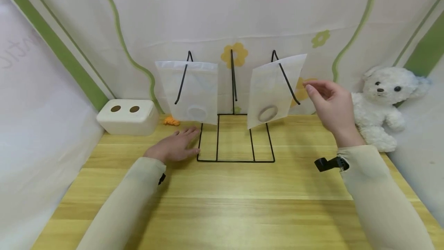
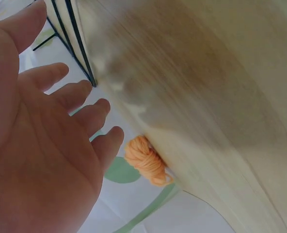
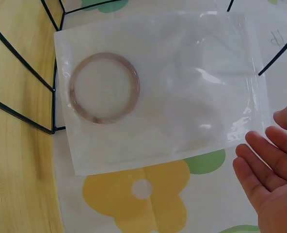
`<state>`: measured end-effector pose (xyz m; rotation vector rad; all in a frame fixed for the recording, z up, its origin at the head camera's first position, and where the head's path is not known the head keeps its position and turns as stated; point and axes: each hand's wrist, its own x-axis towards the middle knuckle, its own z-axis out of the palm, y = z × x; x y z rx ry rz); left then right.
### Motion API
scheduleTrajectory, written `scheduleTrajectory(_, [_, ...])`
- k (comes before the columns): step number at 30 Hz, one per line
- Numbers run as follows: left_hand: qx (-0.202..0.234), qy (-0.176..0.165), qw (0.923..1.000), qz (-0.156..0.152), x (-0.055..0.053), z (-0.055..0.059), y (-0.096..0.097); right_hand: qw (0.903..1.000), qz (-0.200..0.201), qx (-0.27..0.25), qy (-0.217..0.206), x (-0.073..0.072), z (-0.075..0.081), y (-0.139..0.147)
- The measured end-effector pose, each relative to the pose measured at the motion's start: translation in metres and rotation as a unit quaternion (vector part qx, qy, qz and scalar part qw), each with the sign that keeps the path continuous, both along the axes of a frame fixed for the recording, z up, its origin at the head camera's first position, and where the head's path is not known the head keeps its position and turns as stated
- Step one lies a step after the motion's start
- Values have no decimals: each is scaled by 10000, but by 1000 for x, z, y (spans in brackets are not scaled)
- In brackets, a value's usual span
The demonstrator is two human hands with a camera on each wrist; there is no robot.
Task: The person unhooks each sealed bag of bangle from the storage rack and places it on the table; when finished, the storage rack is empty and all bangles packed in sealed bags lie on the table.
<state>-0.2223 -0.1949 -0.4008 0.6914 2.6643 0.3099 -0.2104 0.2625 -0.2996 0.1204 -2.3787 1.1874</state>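
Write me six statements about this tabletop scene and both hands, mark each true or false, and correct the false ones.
1. Two translucent white plastic pouches hang on the black wire rack. True.
2. The person's right hand grips the right pouch. False: it grips nothing; its fingers are near that pouch's edge.
3. A fluffy white toy bear sits left of the rack. False: it sits to the right.
4. A pinkish-brown ring shows through the right pouch. True.
5. A small orange yarn bundle lies near the white rounded box. True.
6. The left hand holds the yarn bundle. False: it holds nothing, its fingers outstretched beside the rack's base.
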Motion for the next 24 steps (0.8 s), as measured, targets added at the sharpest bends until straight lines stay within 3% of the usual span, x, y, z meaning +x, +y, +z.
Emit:
scheduleTrajectory(10, [-12,-460,9989,-56,-11,-7,3,9943,-53,-1045,-187,-36,11,5])
scheduleTrajectory(17, [-73,-470,9989,-60,-12,-9,4,9893,-125,-1428,-267,-57,18,3])
scheduleTrajectory(24, [-68,-458,9989,-31,-12,-9,5,9875,35,-1522,-406,-65,19,5])
